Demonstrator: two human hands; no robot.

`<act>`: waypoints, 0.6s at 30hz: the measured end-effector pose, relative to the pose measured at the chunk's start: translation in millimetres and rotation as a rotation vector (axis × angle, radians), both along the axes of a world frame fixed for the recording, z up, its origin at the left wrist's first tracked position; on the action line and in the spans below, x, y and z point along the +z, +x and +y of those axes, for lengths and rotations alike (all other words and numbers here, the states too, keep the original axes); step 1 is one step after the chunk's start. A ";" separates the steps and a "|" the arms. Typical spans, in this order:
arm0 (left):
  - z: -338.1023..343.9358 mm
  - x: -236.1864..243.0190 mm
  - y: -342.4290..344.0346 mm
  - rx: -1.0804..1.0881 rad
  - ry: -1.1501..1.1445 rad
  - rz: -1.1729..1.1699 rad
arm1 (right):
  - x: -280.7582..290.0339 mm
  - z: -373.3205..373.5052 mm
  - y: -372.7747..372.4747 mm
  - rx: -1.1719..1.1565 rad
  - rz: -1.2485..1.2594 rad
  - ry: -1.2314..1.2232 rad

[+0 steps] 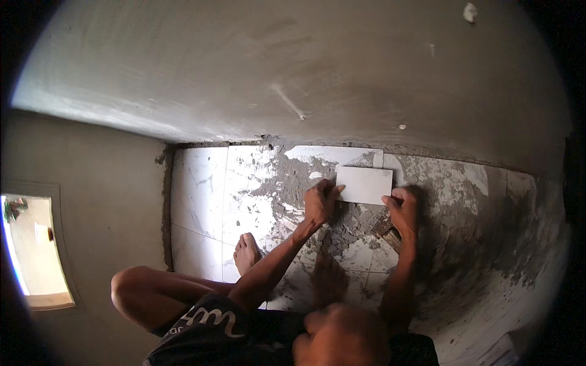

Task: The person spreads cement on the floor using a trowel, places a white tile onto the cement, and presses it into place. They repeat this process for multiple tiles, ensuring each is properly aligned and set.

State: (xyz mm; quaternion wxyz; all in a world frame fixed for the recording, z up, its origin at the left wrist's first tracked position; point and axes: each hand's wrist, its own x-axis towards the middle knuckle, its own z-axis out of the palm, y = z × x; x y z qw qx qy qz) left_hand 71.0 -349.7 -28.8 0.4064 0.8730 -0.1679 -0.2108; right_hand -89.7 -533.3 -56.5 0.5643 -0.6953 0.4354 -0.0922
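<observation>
A white rectangular tile [365, 183] is held level between both hands, above a floor spattered with grey mortar. My left hand [321, 202] grips its left end, thumb on the top face and fingers curled at the edge. At the lower right corner my right hand [401, 210] pinches the tile in the same way. A brown, mortar-stained tool or piece of wood [389, 236] lies on the floor just below my right hand; my wrist partly covers it, and its kind cannot be made out. The tile's underside is hidden.
A grey plastered wall [268, 73] rises along the far side, and another wall [97, 183] stands at the left with a bright opening [41, 250]. Marbled white floor tiles [198, 195] lie under scattered mortar [305, 174]. My bare left foot [246, 253] rests on them.
</observation>
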 end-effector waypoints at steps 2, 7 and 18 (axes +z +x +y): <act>5.0 -3.0 -9.9 0.009 0.016 0.064 | -2.1 0.5 -8.5 -0.003 0.076 0.130; -2.9 2.2 -17.3 -0.144 0.091 0.036 | -17.1 -14.5 -24.4 0.045 0.122 -0.079; 133.1 -25.7 167.4 0.372 0.214 -0.668 | 25.2 7.1 -30.6 -0.006 -0.019 -0.264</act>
